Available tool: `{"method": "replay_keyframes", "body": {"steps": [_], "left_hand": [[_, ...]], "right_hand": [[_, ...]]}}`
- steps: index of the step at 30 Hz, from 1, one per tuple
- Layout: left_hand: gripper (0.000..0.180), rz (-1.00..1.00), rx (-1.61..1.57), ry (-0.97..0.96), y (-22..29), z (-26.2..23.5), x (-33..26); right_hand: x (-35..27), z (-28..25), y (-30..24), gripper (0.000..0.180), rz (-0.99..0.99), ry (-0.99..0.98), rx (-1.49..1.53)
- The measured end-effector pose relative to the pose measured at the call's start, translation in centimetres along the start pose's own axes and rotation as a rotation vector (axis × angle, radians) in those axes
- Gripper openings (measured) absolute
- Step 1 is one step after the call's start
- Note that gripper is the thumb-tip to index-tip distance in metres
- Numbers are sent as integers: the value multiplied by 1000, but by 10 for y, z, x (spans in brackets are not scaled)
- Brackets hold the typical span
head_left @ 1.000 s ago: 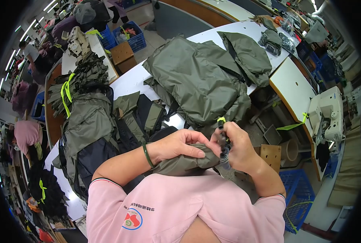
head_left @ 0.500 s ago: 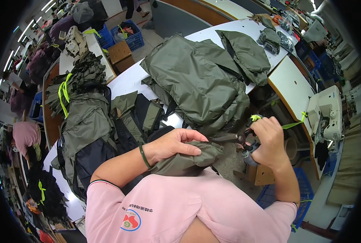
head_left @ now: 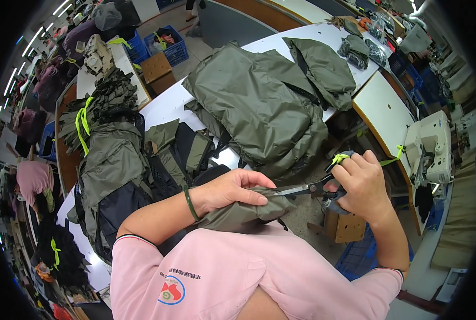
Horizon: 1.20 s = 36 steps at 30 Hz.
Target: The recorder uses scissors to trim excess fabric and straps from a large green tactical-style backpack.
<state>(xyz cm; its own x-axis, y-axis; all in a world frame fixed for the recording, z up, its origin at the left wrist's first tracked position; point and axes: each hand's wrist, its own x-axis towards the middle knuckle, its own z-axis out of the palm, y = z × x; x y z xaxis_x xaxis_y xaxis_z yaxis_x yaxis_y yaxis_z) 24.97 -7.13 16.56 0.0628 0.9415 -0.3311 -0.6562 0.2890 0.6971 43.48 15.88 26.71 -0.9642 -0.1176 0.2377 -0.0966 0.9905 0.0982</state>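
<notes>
Olive fabric piece [head_left: 240, 217]: bunched and folded, held up close against the front of the wearer's pink shirt [head_left: 206, 261], on the near side of the table. Left hand [head_left: 237, 191]: closed in a pinch, thumb on top of the cloth, forefinger stretched along its far edge; green bangle [head_left: 191, 206] at the wrist. Right hand [head_left: 359, 184]: fingers curled round the handles of a pair of scissors [head_left: 301, 189], off to the right. The blades pointed left, tips at the fabric's upper edge, just beside the left fingertips; from where I stood I could not tell whether they touched the cloth. A neon-yellow tie [head_left: 339, 158] sat on the handle.

Beyond the hands, a large heap of olive fabric [head_left: 254, 106] lay across the white table [head_left: 166, 106], with a smaller olive piece [head_left: 326, 74] at its far right. To the left, olive and black pieces [head_left: 115, 165] lay near a bundle of dark strips [head_left: 107, 96]. Further right stood a white sewing machine [head_left: 432, 146]; below the right forearm, a wooden box [head_left: 350, 228] and a blue crate [head_left: 355, 258].
</notes>
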Motion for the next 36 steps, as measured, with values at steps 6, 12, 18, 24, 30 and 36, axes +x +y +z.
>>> {"method": "replay_keyframes", "body": {"steps": [6,12,18,24,30,36], "left_hand": [[32,-16,6,-1,0,0,0],[31,-7,13,-6,-1,0,0],[31,5,6,-20,-1,-1,0],[28,8,24,-16,0,0,0],[22,147,315,-67,2,8,10],[21,387,572,-7,15,-21,-10]], "right_hand": [[-2,6,2,29,-22,25,-13],[-2,6,3,29,-31,1,-20],[-10,12,9,29,11,-30,54],[-6,12,1,34,169,-5,257],[18,37,-44,27,442,-144,1269],[14,53,-40,24,423,-78,1452]]}}
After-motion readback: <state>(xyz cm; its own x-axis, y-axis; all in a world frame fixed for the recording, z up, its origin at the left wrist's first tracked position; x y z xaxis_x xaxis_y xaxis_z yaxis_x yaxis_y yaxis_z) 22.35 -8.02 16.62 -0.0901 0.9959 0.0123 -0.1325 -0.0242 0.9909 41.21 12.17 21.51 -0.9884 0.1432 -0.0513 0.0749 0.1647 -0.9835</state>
